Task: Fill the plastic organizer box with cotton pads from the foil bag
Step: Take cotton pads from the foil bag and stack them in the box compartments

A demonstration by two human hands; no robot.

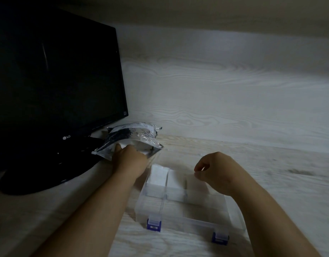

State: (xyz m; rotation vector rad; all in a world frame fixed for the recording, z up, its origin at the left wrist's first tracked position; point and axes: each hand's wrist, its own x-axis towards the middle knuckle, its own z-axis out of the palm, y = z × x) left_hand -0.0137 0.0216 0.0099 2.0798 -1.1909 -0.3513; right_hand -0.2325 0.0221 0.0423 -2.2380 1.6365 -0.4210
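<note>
I see black LG monitor [54,80] at left, screen dark, standing on round black base [39,175]. Base rests on pale wood-grain bench [271,173]. Behind bench I note matching wood-grain back panel [224,89].

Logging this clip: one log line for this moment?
left hand: inside bag, at pads | right hand: over box, grip unclear | box: pads in two rear compartments

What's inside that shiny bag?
White cotton pads show in the open foil bag, where the left hand reaches in. Its fingertips and anything deeper are hidden.
</note>
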